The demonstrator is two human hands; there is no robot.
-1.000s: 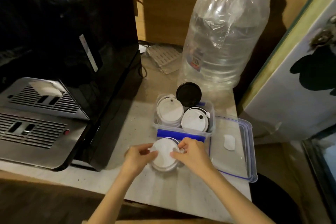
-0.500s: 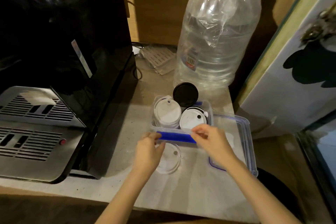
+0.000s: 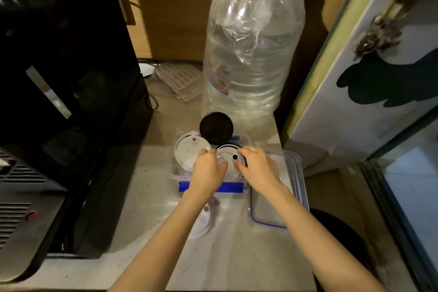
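Note:
A clear plastic box with blue clips (image 3: 175, 174) stands on the counter and holds stacks of white cup lids and a black lid (image 3: 216, 127) leaning at its back. My left hand (image 3: 206, 172) and my right hand (image 3: 258, 166) both reach into the box and hold a white lid (image 3: 228, 159) with a dark hole between their fingertips. Another stack of white lids (image 3: 186, 152) sits at the box's left. One white lid (image 3: 203, 219) lies on the counter in front of the box, partly hidden under my left forearm.
The box's clear cover with a blue seal (image 3: 295, 197) lies flat to the right. A large, clear water bottle (image 3: 253, 54) stands behind the box. A black coffee machine (image 3: 66, 92) with a metal drip tray fills the left. A white cabinet door (image 3: 369, 92) is on the right.
Both hands left the white lid on the counter, moved forward into the box and took hold of a lid there. The camera also leaned closer.

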